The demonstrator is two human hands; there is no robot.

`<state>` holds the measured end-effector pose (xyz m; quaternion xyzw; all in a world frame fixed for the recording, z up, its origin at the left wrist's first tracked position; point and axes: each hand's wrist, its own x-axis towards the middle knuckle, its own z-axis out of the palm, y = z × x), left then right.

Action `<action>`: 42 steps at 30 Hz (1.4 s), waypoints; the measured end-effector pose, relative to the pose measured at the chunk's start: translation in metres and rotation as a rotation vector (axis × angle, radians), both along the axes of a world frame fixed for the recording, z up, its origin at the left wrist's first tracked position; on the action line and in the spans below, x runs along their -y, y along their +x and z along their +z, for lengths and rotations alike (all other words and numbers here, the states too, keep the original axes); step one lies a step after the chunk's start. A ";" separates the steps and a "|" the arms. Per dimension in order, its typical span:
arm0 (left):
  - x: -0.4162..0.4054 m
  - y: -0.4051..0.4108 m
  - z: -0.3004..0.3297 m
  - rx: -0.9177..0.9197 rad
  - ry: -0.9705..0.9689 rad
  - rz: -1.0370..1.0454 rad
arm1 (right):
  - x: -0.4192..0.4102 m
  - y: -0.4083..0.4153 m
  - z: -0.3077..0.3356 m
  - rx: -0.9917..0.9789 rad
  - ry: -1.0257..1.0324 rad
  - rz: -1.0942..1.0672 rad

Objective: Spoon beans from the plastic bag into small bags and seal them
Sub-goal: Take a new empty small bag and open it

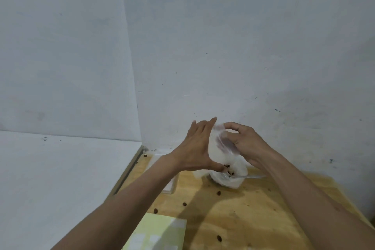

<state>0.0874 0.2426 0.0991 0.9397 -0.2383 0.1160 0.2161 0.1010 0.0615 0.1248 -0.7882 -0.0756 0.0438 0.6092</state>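
A small clear bag (220, 144) is held up between both hands above the wooden table (253, 209). My left hand (197, 148) has straight fingers against the bag's left side and its thumb under the bag. My right hand (246, 144) pinches the bag's upper right edge with curled fingers. Below them sits the larger plastic bag (229, 176) with brown beans showing inside, and a spoon (249, 176) lies in it with its handle pointing right.
Loose beans (218, 193) lie scattered over the table. A white tray (172, 184) sits at the back left, a pale yellow-green sheet (156, 233) at the front left. White walls close the corner behind, and a white surface adjoins on the left.
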 end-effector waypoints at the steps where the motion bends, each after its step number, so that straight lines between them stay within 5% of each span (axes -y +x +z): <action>1: 0.000 0.001 0.000 -0.004 -0.005 0.009 | 0.000 0.001 -0.002 0.017 -0.025 0.006; 5: 0.000 0.004 -0.001 0.033 0.106 0.073 | 0.002 0.002 -0.006 0.150 -0.270 -0.114; 11: -0.004 0.007 -0.003 0.096 0.145 0.054 | 0.007 -0.001 -0.005 0.393 -0.376 -0.169; 19: 0.001 -0.002 -0.014 0.311 0.151 0.004 | 0.015 0.005 -0.003 0.040 -0.188 0.221; 23: 0.009 -0.001 -0.020 0.297 0.108 0.019 | 0.014 0.013 -0.017 -0.025 -0.175 0.235; 28: 0.014 0.003 -0.018 0.197 0.045 0.084 | 0.012 0.006 -0.010 -0.032 -0.277 0.214; 33: 0.012 0.008 -0.015 0.025 -0.022 0.150 | 0.027 0.008 -0.004 0.231 -0.351 0.007; 35: 0.008 0.012 -0.016 -0.123 -0.165 0.212 | 0.043 0.009 -0.004 0.278 -0.554 -0.077; 39: 0.015 0.016 -0.020 -0.502 -0.320 0.211 | 0.075 0.013 -0.033 -0.067 -1.069 -0.119; 42: 0.023 0.016 -0.025 -0.663 -0.395 0.194 | 0.086 0.009 -0.062 -0.246 -0.801 -0.105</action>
